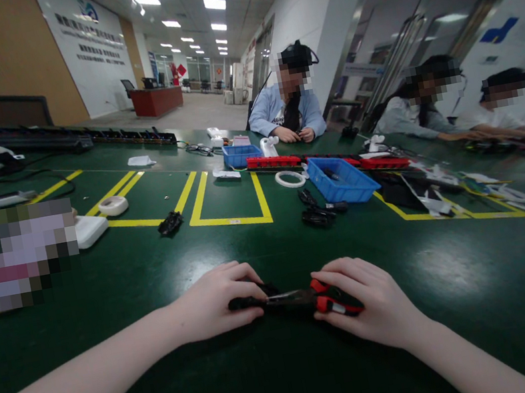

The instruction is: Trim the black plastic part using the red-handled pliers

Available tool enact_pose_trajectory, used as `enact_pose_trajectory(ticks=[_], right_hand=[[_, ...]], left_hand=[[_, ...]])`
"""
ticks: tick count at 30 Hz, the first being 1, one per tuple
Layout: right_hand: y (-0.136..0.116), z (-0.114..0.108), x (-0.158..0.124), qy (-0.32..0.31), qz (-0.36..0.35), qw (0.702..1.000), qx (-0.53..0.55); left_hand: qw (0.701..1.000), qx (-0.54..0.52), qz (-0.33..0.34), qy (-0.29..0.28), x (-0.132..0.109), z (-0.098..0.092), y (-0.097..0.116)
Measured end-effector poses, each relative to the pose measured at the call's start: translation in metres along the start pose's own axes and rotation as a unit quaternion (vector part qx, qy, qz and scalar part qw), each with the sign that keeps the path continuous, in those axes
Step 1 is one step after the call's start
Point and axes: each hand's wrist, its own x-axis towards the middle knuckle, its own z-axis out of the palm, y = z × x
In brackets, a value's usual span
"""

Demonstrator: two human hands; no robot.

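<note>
Near the front of the green table (pixel 213 374), my right hand (pixel 367 300) is wrapped round the red and black handles of the pliers (pixel 295 298), whose jaws point left. My left hand (pixel 227 297) pinches a small black item (pixel 246 302) at the tips of the jaws. Whether the jaws grip this item is too small to tell. Fingers hide part of the black item and part of the handles.
Beyond my hands lie a black bundle (pixel 170 223), black cables (pixel 316 211), a blue bin (pixel 341 179), a white ring (pixel 290 178) and red strips (pixel 274 162). White cases (pixel 90 230) are at the left. Several people sit across the table.
</note>
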Motion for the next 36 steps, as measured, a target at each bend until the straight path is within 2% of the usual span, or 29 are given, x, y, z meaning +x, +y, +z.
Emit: enact_pose_trajectory(ticks=[17,25,31,36], right_hand=[[0.001,-0.0021,-0.0018,-0.015,0.007,1.0,0.01],[-0.0011,-0.0016,-0.0009,-0.021,0.02,0.999,0.02],[-0.0017,0.0004,-0.0004,-0.021,0.019,0.999,0.023],[-0.001,-0.0008,-0.0012,-0.027,0.011,1.0,0.004]], left_hand=[[1.0,0.005,0.016,-0.012,0.0001,0.0008,-0.0045],[1.0,0.005,0.021,0.01,-0.001,0.0014,-0.0019],[1.0,0.005,0.004,-0.003,-0.0006,-0.0005,0.0011],[1.0,0.004,0.016,0.005,-0.0002,0.0017,-0.0019]])
